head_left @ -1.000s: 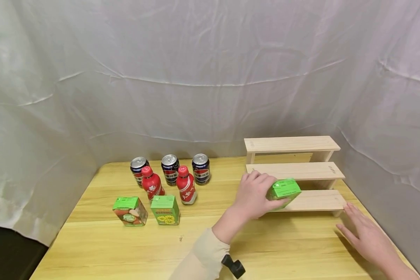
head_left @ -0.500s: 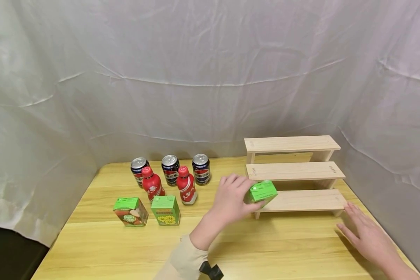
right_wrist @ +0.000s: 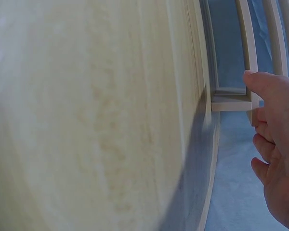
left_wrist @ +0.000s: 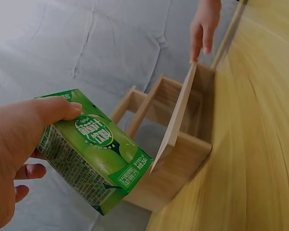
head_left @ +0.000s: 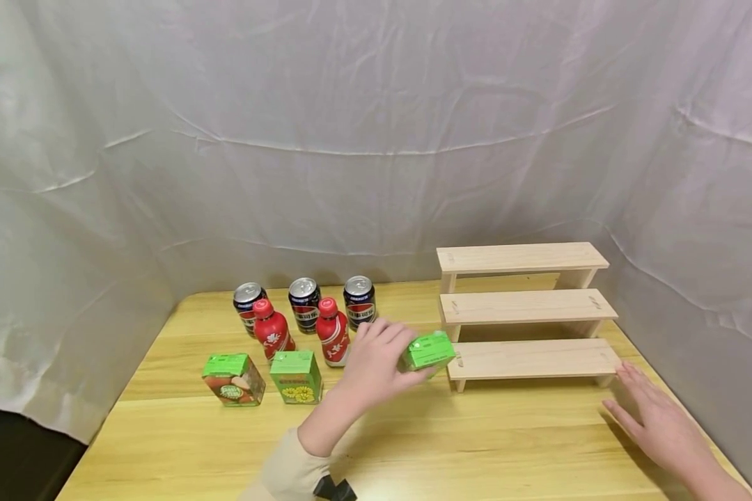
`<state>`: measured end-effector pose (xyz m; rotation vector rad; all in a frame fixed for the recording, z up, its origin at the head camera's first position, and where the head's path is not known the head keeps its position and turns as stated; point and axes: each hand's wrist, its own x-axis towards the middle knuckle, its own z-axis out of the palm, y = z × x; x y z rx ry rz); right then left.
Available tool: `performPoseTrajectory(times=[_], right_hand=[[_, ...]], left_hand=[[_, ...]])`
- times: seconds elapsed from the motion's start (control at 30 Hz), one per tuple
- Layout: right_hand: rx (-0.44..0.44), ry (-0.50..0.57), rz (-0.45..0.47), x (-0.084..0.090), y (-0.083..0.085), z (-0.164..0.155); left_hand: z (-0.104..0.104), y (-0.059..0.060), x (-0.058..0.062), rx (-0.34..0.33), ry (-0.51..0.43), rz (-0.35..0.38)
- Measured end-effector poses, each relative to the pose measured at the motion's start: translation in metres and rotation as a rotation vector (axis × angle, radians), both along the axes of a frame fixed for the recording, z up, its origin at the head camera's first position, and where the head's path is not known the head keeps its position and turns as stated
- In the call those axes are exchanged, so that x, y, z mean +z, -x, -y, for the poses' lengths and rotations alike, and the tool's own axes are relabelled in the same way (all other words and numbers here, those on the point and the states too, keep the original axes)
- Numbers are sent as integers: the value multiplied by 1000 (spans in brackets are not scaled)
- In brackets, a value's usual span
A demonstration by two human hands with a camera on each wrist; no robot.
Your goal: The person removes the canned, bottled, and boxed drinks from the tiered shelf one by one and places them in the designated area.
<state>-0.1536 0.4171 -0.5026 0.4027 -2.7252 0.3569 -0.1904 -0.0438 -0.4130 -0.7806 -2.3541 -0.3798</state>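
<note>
My left hand (head_left: 379,362) grips a green juice box (head_left: 430,350) in the air, just left of a three-step wooden rack (head_left: 533,358). Green round fruit is printed on the box, as the left wrist view shows; the thumb (left_wrist: 62,108) lies along its upper face and the other fingers are partly hidden behind it. At the rack's right end, my right hand (head_left: 658,424) has its fingertips touching the corner of the lowest shelf board. That contact also appears in the right wrist view, with a digit against the board (right_wrist: 249,53).
On the left of the wooden table (head_left: 451,445) stand three dark cola cans (head_left: 360,306), two red bottles (head_left: 333,337), a yellow-flowered green drink box (head_left: 296,379) and a red-and-green drink box (head_left: 233,381). Grey cloth (head_left: 376,174) hangs behind and at the sides.
My left hand has carried the green juice box leftward, from over the lowest shelf to beside the rack's left end. The right hand stays at the shelf corner.
</note>
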Motion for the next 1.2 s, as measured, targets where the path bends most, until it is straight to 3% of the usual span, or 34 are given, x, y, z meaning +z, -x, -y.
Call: performPoseTrajectory(times=[0.23,0.63,0.97,1.2], right_hand=[[3,-1,-10,0,0,0],[-1,4,3,-1,1,0],[-6,13,33,0,-1,0],[-5,21,46,0,-1,1]], left_hand=[[20,-2,1,-3,79,-39],[45,-5,-2,4,207,144],[57,-7,-11,9,272,210],[60,-9,-14,-18,245,223]])
